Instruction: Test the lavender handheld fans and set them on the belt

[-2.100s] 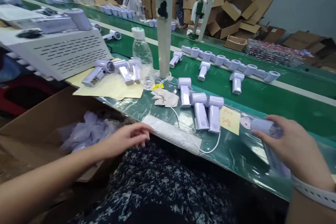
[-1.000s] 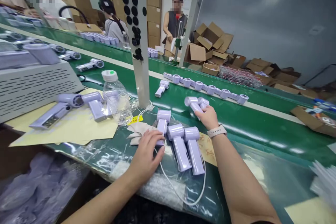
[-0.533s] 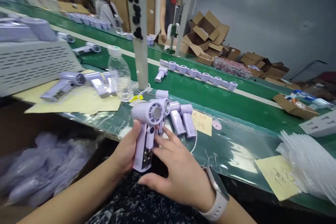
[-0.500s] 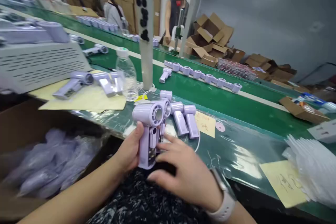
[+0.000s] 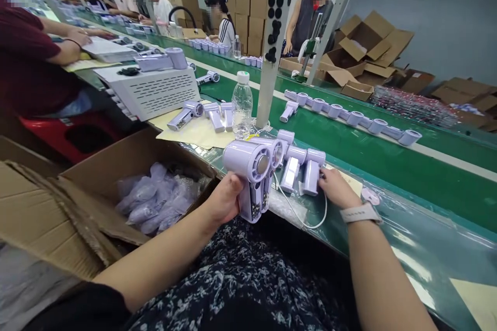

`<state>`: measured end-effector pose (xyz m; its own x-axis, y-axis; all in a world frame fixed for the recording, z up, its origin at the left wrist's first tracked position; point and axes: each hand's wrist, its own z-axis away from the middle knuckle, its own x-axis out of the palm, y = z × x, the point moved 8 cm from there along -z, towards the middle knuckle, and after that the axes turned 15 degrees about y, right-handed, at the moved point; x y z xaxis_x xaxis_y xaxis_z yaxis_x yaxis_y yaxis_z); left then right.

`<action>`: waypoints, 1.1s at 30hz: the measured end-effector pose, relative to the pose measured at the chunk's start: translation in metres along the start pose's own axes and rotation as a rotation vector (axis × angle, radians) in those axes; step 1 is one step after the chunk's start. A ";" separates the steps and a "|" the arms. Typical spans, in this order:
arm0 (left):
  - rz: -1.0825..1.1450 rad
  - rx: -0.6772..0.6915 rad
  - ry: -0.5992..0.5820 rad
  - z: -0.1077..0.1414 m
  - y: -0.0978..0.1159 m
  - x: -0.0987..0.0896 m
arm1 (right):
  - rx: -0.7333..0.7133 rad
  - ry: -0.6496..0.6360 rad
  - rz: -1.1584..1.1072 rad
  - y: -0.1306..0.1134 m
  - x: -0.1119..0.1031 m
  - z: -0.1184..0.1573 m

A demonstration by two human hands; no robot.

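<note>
My left hand [image 5: 225, 197] is closed around lavender handheld fans, at least two side by side. The nearer handheld fan [image 5: 246, 160] has its handle uncovered, with a battery and circuit parts showing. My right hand [image 5: 337, 186], with a white-strapped watch at the wrist, has its fingers closed at the right edge of another handheld fan [image 5: 311, 176] on the bench. Its fingertips are partly hidden. Beside that one lies a similar fan [image 5: 291, 171], with one more fan head [image 5: 285, 136] behind. A white cable [image 5: 306, 226] loops in front of them.
A carton [image 5: 112, 165] of bagged lavender parts stands at my left. A plastic bottle [image 5: 242, 108] and a metal post [image 5: 267, 88] rise behind the fans. A green conveyor [image 5: 349, 139] carries a row of fan parts [image 5: 354, 118]. Co-workers sit at left and across.
My right hand has left the held fans and reached right and forward to a fan on the bench. My left hand still holds its fans. The view has swung left.
</note>
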<state>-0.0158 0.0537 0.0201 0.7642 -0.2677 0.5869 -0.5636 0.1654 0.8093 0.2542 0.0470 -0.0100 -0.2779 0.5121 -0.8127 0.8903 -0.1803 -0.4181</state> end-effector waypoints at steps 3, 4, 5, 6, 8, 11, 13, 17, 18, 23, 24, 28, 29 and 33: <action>0.011 -0.015 0.001 0.002 -0.005 0.004 | 0.081 -0.077 0.156 -0.017 0.025 -0.008; 0.016 -0.015 0.011 0.002 -0.005 0.002 | 0.096 -0.087 0.190 -0.025 0.031 -0.011; 0.018 -0.013 0.027 0.002 -0.004 -0.001 | 0.103 -0.093 0.213 -0.033 0.036 -0.013; 0.013 -0.007 0.050 0.002 -0.002 -0.006 | 0.104 -0.095 0.228 -0.040 0.038 -0.014; -0.018 0.013 0.113 0.002 0.007 -0.022 | 0.086 -0.099 0.234 -0.049 0.036 -0.012; -0.069 0.050 0.236 -0.001 0.027 -0.055 | 0.049 -0.104 0.210 -0.049 0.022 0.004; -0.074 0.062 0.308 -0.005 0.038 -0.073 | 0.031 -0.111 0.176 -0.044 0.014 0.016; 0.007 0.056 0.308 -0.014 0.041 -0.070 | 0.022 -0.148 0.026 -0.053 0.006 0.036; 0.038 0.042 0.279 -0.016 0.036 -0.061 | 0.022 -0.173 -0.024 -0.060 0.003 0.043; 0.210 -0.019 0.154 -0.023 0.008 -0.005 | 0.144 -0.497 -0.656 -0.118 -0.013 0.097; 0.234 -0.029 0.135 -0.025 0.004 0.005 | 0.183 -0.518 -0.769 -0.128 -0.017 0.104; 0.282 -0.075 0.081 -0.028 -0.001 0.027 | 0.140 -0.432 -0.855 -0.149 -0.026 0.114; 0.285 -0.079 0.072 -0.029 0.000 0.029 | 0.126 -0.409 -0.864 -0.151 -0.025 0.114; 0.251 -0.059 0.067 -0.026 0.006 0.022 | 0.278 -0.360 -1.015 -0.145 -0.013 0.114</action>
<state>0.0051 0.0733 0.0386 0.6230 -0.1487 0.7680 -0.7203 0.2739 0.6373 0.0878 -0.0297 0.0144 -0.9601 0.2635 -0.0934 0.0911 -0.0213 -0.9956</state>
